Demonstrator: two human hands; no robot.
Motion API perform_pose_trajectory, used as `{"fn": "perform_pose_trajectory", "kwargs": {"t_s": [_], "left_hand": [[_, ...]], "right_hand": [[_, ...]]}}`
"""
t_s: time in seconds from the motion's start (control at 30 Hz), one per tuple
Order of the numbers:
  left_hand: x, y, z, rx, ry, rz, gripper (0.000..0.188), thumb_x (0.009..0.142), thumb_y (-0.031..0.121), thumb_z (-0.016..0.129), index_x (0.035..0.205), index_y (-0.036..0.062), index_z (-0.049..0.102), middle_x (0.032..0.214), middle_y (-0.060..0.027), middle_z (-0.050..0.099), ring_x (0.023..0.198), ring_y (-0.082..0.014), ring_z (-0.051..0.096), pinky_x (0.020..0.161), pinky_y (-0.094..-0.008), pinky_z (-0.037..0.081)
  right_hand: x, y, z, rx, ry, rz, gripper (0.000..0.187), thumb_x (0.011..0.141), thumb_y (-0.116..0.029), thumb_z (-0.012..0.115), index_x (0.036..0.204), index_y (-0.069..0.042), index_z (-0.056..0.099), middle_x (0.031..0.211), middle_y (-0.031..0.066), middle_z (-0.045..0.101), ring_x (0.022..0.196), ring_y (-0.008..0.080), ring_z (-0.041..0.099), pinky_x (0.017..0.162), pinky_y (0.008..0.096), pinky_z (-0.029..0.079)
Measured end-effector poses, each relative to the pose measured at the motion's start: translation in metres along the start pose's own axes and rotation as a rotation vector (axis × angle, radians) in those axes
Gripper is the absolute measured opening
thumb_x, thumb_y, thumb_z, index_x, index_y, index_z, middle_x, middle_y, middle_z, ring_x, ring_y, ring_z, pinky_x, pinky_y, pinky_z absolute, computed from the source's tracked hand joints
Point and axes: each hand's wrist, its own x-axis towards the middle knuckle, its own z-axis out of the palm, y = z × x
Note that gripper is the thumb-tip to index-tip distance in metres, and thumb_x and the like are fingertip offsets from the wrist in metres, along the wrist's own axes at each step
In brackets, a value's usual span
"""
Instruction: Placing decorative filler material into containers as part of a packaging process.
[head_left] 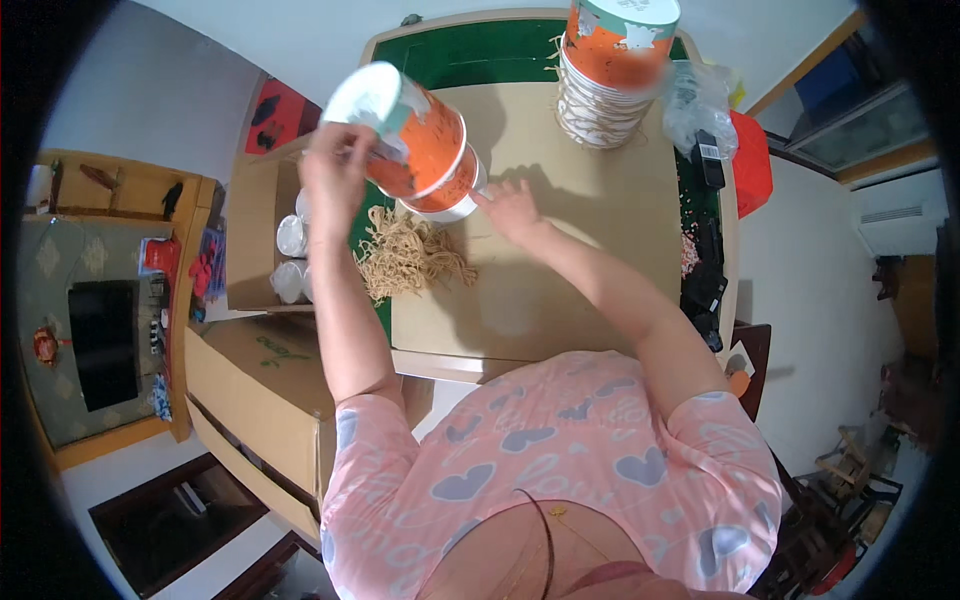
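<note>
My left hand (340, 165) grips an orange paper bucket (432, 140) with a green-and-white band near its base, tilted and upside down. That bucket sits over a second orange paper bucket (455, 190), whose white rim rests on the cardboard sheet. At this lower bucket's right side is my right hand (510, 210), its fingers apart and one fingertip against the rim. A tangled heap of tan cord (410, 255) lies just in front of the buckets. Farther right stands a tall stack of upside-down paper buckets (612, 75), with cord strung around its rims.
A large cardboard sheet (560, 290) covers most of the green-topped table. Clear plastic bags (700, 105) and several black items (710, 240) line its right edge. To the left, an open carton (262, 230) holds white rolls, above a bigger cardboard box (265, 380).
</note>
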Motion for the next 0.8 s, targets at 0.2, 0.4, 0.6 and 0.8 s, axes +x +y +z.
{"fn": "perform_pose_trajectory", "kwargs": {"t_s": [0.2, 0.4, 0.6, 0.8], "left_hand": [[-0.005, 0.058, -0.076, -0.504, -0.001, -0.089, 0.009, 0.088, 0.010, 0.059, 0.089, 0.0007, 0.059, 0.115, -0.0109, 0.059, 0.095, -0.0109, 0.053, 0.087, -0.0248, 0.039], [-0.099, 0.008, -0.032, -0.952, -0.327, -0.541, 0.015, 0.091, 0.021, 0.053, 0.097, 0.0074, 0.054, 0.090, 0.0008, 0.056, 0.086, -0.0110, 0.052, 0.080, -0.0261, 0.039], [-0.236, -0.047, 0.086, -1.297, -0.495, -1.024, 0.030, 0.090, 0.021, 0.055, 0.114, 0.0043, 0.049, 0.100, -0.0063, 0.061, 0.087, -0.0151, 0.062, 0.075, -0.0286, 0.051], [-0.307, -0.096, 0.118, -0.972, -0.395, -1.226, 0.021, 0.089, 0.015, 0.056, 0.106, 0.0037, 0.057, 0.086, -0.0063, 0.063, 0.074, -0.0151, 0.061, 0.064, -0.0263, 0.049]], "right_hand": [[-0.037, 0.010, -0.046, 0.357, 0.137, 0.109, 0.052, 0.088, -0.008, 0.045, 0.138, -0.020, 0.035, 0.126, 0.0124, 0.048, 0.115, 0.0265, 0.048, 0.096, 0.0485, 0.038], [-0.140, 0.017, -0.090, 1.691, 0.349, 0.243, 0.039, 0.092, -0.023, 0.051, 0.127, -0.006, 0.046, 0.109, 0.0050, 0.056, 0.101, 0.0119, 0.052, 0.085, 0.0302, 0.044], [-0.223, 0.027, -0.040, 1.587, 0.350, 0.443, 0.040, 0.087, -0.013, 0.054, 0.124, -0.001, 0.045, 0.110, 0.0083, 0.057, 0.097, 0.0127, 0.054, 0.083, 0.0281, 0.044], [-0.243, 0.028, -0.003, 1.317, 0.281, 0.627, 0.045, 0.087, -0.014, 0.054, 0.128, -0.005, 0.039, 0.098, 0.0117, 0.054, 0.074, 0.0159, 0.060, 0.057, 0.0277, 0.050]]}}
